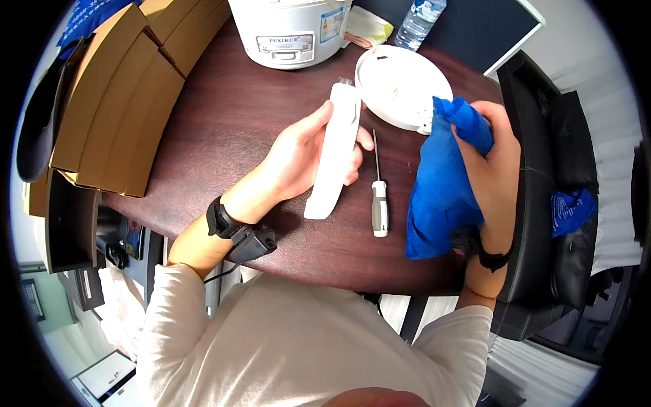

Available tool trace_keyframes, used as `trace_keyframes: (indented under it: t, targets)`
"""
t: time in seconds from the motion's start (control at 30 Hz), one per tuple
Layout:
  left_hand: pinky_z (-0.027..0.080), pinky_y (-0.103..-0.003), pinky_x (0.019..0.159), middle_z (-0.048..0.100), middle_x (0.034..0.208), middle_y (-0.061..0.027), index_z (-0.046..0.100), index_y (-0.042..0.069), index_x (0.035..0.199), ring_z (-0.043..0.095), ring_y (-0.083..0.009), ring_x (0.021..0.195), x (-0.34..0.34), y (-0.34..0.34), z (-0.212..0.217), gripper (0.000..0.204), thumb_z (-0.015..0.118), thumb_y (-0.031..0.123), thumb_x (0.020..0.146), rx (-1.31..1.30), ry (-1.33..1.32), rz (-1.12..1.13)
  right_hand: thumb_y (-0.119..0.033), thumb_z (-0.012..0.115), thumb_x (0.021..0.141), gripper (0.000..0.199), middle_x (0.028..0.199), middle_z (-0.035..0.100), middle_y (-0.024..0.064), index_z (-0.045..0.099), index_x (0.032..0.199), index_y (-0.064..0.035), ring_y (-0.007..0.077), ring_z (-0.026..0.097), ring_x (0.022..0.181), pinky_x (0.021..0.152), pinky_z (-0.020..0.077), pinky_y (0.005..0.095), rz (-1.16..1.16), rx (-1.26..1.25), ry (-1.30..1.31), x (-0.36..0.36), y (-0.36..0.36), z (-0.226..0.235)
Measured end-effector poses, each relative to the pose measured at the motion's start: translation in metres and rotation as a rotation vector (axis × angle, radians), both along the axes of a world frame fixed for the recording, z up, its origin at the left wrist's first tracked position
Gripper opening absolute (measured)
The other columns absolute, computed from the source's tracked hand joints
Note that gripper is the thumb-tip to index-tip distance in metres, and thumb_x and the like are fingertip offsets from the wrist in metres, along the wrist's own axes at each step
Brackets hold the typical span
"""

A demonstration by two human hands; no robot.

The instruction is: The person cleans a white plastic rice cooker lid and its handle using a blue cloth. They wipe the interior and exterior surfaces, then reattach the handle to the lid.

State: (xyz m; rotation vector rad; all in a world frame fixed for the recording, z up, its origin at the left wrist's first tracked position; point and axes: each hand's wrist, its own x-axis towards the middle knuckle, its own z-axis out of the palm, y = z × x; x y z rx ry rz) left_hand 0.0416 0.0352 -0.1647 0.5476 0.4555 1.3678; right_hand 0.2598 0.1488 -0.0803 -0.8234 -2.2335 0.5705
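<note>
My left hand [291, 161] is closed around a long white plastic piece [333, 159], shaped like a handle cover and tilted with its far end toward the back of the table. Bunched in my right hand [500, 163] is a blue cloth [437, 193] that hangs down over the right part of the table. Between the two hands lies a screwdriver [380, 207] with a grey and white handle, its thin shaft pointing away from me. A round white lid [410, 91] rests beyond it, partly behind the cloth.
At the back stands a white rice cooker body [291, 34]. Near it are a folded cloth [367, 28] and a water bottle [420, 26]. Brown cardboard boxes [119, 102] line the left side of the dark red table [224, 108]. A black sofa [536, 203] borders the right.
</note>
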Motion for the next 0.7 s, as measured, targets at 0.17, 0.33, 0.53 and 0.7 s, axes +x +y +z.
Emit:
trace_keyframes:
  t: [0.17,0.33,0.53,0.7]
  targets:
    - [0.049,-0.031,0.054,0.058,0.080,-0.0132,0.052,-0.002,0.112,0.056,-0.0192,0.058,0.006,0.020,0.037,0.062,0.020,0.050,0.099,0.046,0.209,0.003,-0.008,0.062,0.085,0.014,0.085,0.060,0.0038,0.059,0.098,-0.0039,0.0086,0.055,0.080,0.070,0.0452,0.0228,-0.024,-0.105,0.075,-0.014,-0.002,0.009]
    - [0.049,-0.029,0.047,0.055,0.059,-0.0122,0.056,-0.006,0.089,0.054,-0.0180,0.047,0.025,0.047,0.079,0.067,0.021,0.050,0.099,0.094,0.368,0.158,-0.014,0.067,0.081,0.018,0.079,0.064,0.0096,0.060,0.092,-0.0016,0.0148,0.064,0.073,0.065,0.0498,0.0283,-0.117,-0.103,0.155,-0.020,0.005,0.019]
    - [0.048,-0.029,0.040,0.059,0.062,-0.0150,0.043,0.002,0.109,0.056,-0.0216,0.043,0.025,0.060,0.091,0.054,0.026,0.052,0.098,0.238,0.405,0.138,-0.022,0.068,0.083,0.026,0.084,0.064,0.0090,0.059,0.096,-0.0011,0.0143,0.063,0.078,0.069,0.0499,0.0274,-0.076,-0.195,0.329,-0.022,0.013,0.021]
    - [0.048,-0.030,0.038,0.058,0.060,-0.0137,0.049,-0.001,0.097,0.057,-0.0219,0.041,0.014,0.059,0.089,0.057,0.033,0.054,0.096,0.168,0.399,0.106,-0.031,0.063,0.088,0.032,0.082,0.065,0.0098,0.061,0.098,-0.0004,0.0143,0.063,0.076,0.069,0.0497,0.0271,-0.048,-0.292,0.271,-0.025,0.016,0.018]
